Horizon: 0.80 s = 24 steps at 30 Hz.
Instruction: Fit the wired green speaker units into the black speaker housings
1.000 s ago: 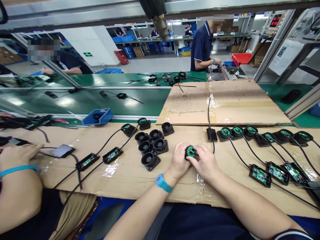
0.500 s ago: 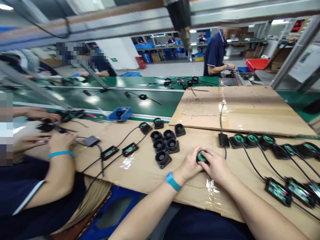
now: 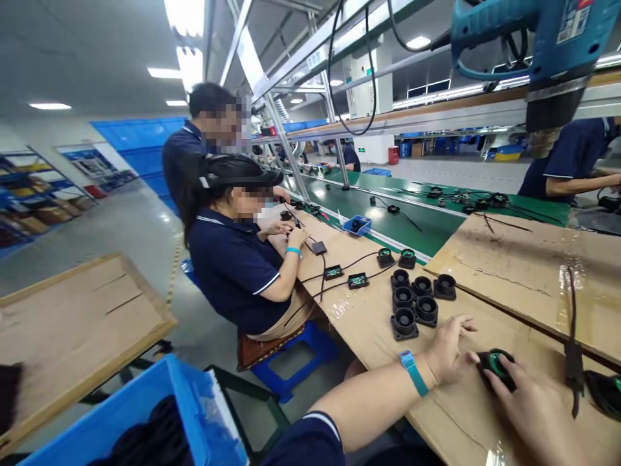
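My right hand (image 3: 541, 404) has its fingers around a round black housing (image 3: 499, 364) with a green ring-shaped circuit board inside, low over or on the cardboard. My left hand (image 3: 449, 353), with a teal wristband, is just left of it, fingers spread and holding nothing. Several black housings with square flanges (image 3: 404, 322) are grouped on the cardboard beyond my left hand. Behind them, two housings with green boards (image 3: 406, 258) have cables running to open black boxes with circuit boards (image 3: 358, 280). Right of my right hand lies another housing (image 3: 604, 391), cut off by the frame edge.
A seated co-worker (image 3: 233, 259) handles parts on my left; another person (image 3: 182, 152) stands behind. A power tool (image 3: 548, 58) hangs overhead at upper right. A blue bin (image 3: 179, 401) stands at lower left. A raised cardboard sheet (image 3: 524, 259) and a green conveyor (image 3: 427, 223) lie ahead.
The view has swung left, bringing the co-workers and blue bin into sight. My left hand has let go of the housing and opened; my right hand keeps hold of it.
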{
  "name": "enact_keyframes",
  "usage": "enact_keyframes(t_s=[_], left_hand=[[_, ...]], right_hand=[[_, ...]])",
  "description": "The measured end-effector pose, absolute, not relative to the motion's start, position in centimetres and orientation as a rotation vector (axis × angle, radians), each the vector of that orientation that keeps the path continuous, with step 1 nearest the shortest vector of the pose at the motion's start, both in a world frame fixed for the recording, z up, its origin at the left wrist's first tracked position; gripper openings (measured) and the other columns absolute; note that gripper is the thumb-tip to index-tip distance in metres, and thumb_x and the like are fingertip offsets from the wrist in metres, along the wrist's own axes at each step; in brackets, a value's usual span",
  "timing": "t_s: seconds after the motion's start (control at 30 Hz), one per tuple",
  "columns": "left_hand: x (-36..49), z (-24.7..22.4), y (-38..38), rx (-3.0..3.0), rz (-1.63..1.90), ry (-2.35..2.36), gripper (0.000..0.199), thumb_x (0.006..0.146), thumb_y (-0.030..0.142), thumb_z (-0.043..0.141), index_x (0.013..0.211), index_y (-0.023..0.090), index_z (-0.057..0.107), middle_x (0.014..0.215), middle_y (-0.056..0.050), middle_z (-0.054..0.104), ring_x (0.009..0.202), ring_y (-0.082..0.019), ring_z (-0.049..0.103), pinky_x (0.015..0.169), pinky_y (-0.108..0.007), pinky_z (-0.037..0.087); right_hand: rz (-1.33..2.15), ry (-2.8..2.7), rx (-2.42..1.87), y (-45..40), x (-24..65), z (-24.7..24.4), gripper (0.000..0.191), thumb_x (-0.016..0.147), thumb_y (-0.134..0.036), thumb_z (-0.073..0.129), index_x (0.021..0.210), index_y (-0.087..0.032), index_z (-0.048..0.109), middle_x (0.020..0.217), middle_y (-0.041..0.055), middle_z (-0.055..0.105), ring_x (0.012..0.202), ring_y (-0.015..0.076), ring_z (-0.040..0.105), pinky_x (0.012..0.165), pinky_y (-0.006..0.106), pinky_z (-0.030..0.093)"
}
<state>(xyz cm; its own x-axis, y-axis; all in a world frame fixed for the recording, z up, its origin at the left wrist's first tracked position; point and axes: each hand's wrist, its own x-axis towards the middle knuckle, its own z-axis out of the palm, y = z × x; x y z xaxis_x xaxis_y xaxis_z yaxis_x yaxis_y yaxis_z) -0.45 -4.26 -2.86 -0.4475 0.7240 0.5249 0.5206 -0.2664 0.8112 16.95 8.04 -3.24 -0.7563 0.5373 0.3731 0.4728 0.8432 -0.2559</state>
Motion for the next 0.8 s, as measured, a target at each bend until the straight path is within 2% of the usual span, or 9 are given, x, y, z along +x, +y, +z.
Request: enact_keyframes(t_s=[0.03,0.17,0.3,0.37,0.47,0.57,0.63,0.73,0.8], left_hand=[[-0.5,-3.0,-4.2,1.548,1.798,1.788,0.109,0.076,0.094,0.034,0.141,0.007,0.043,0.124,-0.023,0.063,0.115,-0.034,0.061,0.098,-0.051,0.052],[-0.5,-3.2,-4.0,1.582,1.813,1.773,0.099,0.08,0.091,0.036,0.134,0.009,0.05,0.119,-0.022,0.065,0.111,-0.034,0.063,0.098,-0.051,0.051],[-0.4,-2.9,-4.4,1.618,1.813,1.787,0.091,0.085,0.086,0.031,0.129,0.009,0.054,0.117,-0.021,0.064,0.11,-0.032,0.062,0.099,-0.05,0.051],[-0.3,-2.6,-4.6,1.678,1.771,1.778,0.088,0.086,0.085,0.031,0.127,0.011,0.055,0.117,-0.02,0.063,0.11,-0.032,0.061,0.099,-0.05,0.051],[-0.1,-2.4,-4.6,1.799,1.652,1.746,0.094,0.079,0.089,0.038,0.129,0.011,0.053,0.121,-0.021,0.061,0.115,-0.033,0.059,0.104,-0.053,0.048],[0.0,-2.5,-4.4,1.866,1.544,1.712,0.105,0.07,0.093,0.045,0.135,0.011,0.05,0.128,-0.022,0.058,0.121,-0.036,0.056,0.108,-0.055,0.045],[0.1,-2.6,-4.3,1.852,1.547,1.708,0.106,0.071,0.094,0.043,0.136,0.011,0.049,0.128,-0.022,0.058,0.121,-0.036,0.056,0.109,-0.056,0.045],[0.0,-2.8,-4.4,1.786,1.632,1.729,0.102,0.076,0.092,0.035,0.137,0.011,0.048,0.127,-0.022,0.058,0.118,-0.035,0.057,0.106,-0.055,0.047],[0.0,-2.8,-4.5,1.756,1.669,1.735,0.1,0.078,0.091,0.035,0.136,0.011,0.048,0.127,-0.022,0.058,0.118,-0.034,0.057,0.105,-0.054,0.047]], right_hand=[[0.208,-2.612,-0.753,8.1,16.9,-3.1,0.056,0.087,-0.06,0.049,0.104,-0.015,0.077,0.113,0.0173,0.074,0.097,0.035,0.073,0.084,0.046,0.061],[0.186,-2.334,-0.75,6.8,17.1,-2.2,0.058,0.09,-0.063,0.052,0.119,-0.017,0.072,0.13,0.0164,0.067,0.107,0.0347,0.071,0.091,0.046,0.06],[0.179,-2.516,-0.639,5.8,16.1,-2.8,0.047,0.096,-0.049,0.049,0.113,-0.014,0.074,0.124,0.0196,0.069,0.098,0.0341,0.074,0.083,0.046,0.062],[0.177,-2.629,-0.688,5.9,15.5,-3.5,0.042,0.096,-0.044,0.053,0.116,-0.014,0.074,0.127,0.0192,0.068,0.102,0.0343,0.073,0.087,0.047,0.061],[0.197,-2.627,-0.746,6.1,15.3,-3.7,0.041,0.093,-0.041,0.061,0.122,-0.014,0.072,0.131,0.0186,0.066,0.111,0.0346,0.07,0.092,0.048,0.06],[0.26,-2.553,-0.68,5.5,16.1,-2.3,0.039,0.093,-0.04,0.06,0.12,-0.014,0.073,0.127,0.0182,0.069,0.105,0.0329,0.072,0.089,0.046,0.061],[0.269,-2.38,-0.63,5.0,16.9,-0.7,0.039,0.094,-0.042,0.06,0.116,-0.013,0.074,0.123,0.0186,0.07,0.102,0.0319,0.073,0.09,0.044,0.061],[0.218,-2.102,-0.661,5.0,17.7,0.7,0.043,0.091,-0.043,0.066,0.121,-0.014,0.072,0.128,0.0175,0.068,0.106,0.0307,0.072,0.096,0.041,0.059],[0.158,-2.143,-0.717,5.7,17.5,0.3,0.04,0.09,-0.042,0.066,0.117,-0.013,0.073,0.125,0.0183,0.069,0.102,0.0319,0.073,0.093,0.043,0.059]])
